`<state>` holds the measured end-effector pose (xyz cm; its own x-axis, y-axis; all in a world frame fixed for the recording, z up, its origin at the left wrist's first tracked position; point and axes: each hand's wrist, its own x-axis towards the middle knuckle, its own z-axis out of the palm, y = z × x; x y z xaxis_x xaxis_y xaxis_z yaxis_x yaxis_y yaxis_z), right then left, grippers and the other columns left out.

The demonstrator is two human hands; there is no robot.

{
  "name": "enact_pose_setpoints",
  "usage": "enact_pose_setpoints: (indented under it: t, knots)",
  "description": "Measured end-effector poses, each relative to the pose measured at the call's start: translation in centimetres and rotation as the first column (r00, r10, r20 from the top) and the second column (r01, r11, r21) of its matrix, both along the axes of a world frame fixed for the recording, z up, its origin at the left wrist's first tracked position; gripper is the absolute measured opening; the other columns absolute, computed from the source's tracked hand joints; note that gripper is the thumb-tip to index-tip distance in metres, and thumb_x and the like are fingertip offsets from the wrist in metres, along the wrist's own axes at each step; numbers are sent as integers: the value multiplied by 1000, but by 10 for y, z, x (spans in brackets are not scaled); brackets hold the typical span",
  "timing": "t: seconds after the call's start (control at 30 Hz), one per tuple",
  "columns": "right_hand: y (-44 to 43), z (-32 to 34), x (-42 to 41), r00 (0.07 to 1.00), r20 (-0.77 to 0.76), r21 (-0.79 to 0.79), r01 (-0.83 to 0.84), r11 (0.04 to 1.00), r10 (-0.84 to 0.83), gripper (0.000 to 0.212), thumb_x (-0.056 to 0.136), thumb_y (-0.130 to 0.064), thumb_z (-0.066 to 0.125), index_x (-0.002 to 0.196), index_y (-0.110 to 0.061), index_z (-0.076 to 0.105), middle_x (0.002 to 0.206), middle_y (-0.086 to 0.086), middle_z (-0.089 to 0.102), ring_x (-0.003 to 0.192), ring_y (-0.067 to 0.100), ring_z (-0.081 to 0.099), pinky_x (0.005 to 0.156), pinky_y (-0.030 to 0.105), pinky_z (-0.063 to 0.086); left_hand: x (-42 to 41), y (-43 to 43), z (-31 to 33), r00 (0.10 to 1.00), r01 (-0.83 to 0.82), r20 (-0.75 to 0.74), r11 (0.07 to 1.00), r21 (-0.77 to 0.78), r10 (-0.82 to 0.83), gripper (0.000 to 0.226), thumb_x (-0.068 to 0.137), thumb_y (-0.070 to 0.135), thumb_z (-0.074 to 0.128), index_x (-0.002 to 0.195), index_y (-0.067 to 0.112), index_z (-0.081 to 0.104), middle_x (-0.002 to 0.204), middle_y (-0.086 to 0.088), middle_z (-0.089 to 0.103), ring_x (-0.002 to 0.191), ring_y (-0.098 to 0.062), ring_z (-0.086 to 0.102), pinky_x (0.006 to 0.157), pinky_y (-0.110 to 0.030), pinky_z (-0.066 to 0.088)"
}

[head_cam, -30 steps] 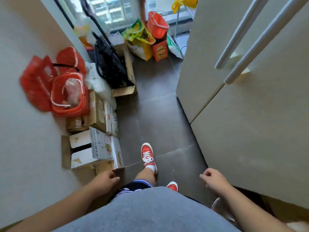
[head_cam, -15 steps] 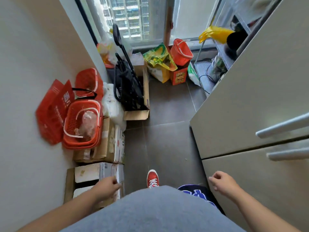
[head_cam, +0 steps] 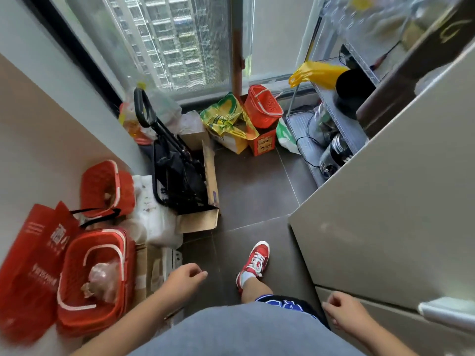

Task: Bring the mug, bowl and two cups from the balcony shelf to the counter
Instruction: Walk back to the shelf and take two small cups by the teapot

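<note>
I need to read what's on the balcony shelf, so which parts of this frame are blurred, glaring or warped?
Head view: the upper shelf at top right is smeared by motion blur, contents unreadable; the window is bright but not blown out; the red bag at the left edge is soft; the wide-angle lens bends the straight cabinet edges.

I wore a grey top [head_cam: 246, 330], dark shorts with blue-and-white lettering [head_cam: 285, 303], a white sock [head_cam: 246, 278] and a red sneaker with white laces [head_cam: 255, 260]. My forearms were bare.
</note>
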<state>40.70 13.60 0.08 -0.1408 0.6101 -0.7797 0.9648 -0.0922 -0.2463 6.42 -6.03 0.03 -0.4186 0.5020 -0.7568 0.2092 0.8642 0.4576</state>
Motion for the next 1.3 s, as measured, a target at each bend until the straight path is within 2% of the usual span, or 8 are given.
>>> enact_pose_setpoints:
  t: [0.13, 0.3, 0.57, 0.73, 0.93, 1.0, 1.23, 1.3]
  knots:
    - [71, 28, -73, 985, -145, 49, -91, 995, 97, 18, 83, -29, 64, 70, -18, 60, 63, -2, 67, 66, 18, 61, 67, 27, 48, -27, 79, 35, 998, 66, -23, 995, 78, -64, 14, 89, 43, 57, 86, 32, 66, 88, 8, 70, 84, -5, 65, 80, -33, 56]
    - [151, 82, -151, 933, -308, 189, -131, 973, 185, 14, 84, -32, 64, 79, -19, 64, 77, -5, 69, 77, 14, 61, 68, 25, 45, -46, 189, 95, 991, 135, -66, 928, 347, -119, 15, 87, 42, 58, 81, 29, 65, 78, 10, 69, 76, -3, 63, 76, -32, 54]
    - [246, 158, -223, 797, -581, 377, 86, 922, 164, 11, 79, -37, 66, 77, -27, 63, 70, -10, 67, 62, 0, 59, 59, 13, 45, -77, 334, 161, 976, 216, -129, 772, 598, -172, 9, 87, 44, 59, 89, 38, 66, 86, 21, 70, 83, 3, 64, 66, -12, 49]
    - [301, 191, -246, 723, -681, 447, 281, 849, 119, 8, 77, -39, 66, 81, -32, 64, 78, -16, 70, 71, 4, 65, 67, 16, 50, -105, 426, 193, 937, 343, -212, 612, 713, -278, 10, 88, 41, 60, 91, 33, 66, 88, 19, 68, 83, -4, 64, 69, -15, 49]
    - [370, 234, -272, 661, -749, 525, 556, 645, 39, 10, 75, -39, 65, 82, -33, 64, 78, -16, 70, 71, 3, 65, 64, 18, 51, -137, 550, 238, 866, 429, -243, 399, 811, -438, 18, 83, 46, 61, 91, 31, 67, 86, 14, 70, 76, -6, 65, 65, -21, 50]
    - [395, 255, -280, 659, -751, 561, 612, 557, 33, 9, 77, -34, 69, 84, -34, 64, 80, -17, 71, 73, 3, 66, 64, 13, 49, -144, 590, 262, 845, 418, -228, 331, 846, -484, 19, 80, 47, 61, 92, 32, 67, 84, 14, 69, 71, -4, 63, 61, -18, 49]
    - [464, 347, -294, 661, -744, 663, 716, 216, 92, 13, 76, -21, 75, 82, -29, 67, 79, -12, 72, 74, 6, 67, 64, 7, 46, -146, 703, 356, 753, 407, -349, -22, 913, -558, 21, 78, 45, 62, 92, 31, 67, 88, 11, 70, 78, -5, 64, 66, -12, 45]
    - [476, 377, -296, 685, -717, 697, 707, 116, 134, 12, 76, -20, 76, 82, -26, 68, 81, -11, 71, 77, 6, 67, 64, 7, 46, -142, 726, 385, 727, 390, -388, -124, 912, -566, 19, 80, 44, 62, 93, 29, 66, 90, 10, 71, 82, -10, 66, 69, -16, 48]
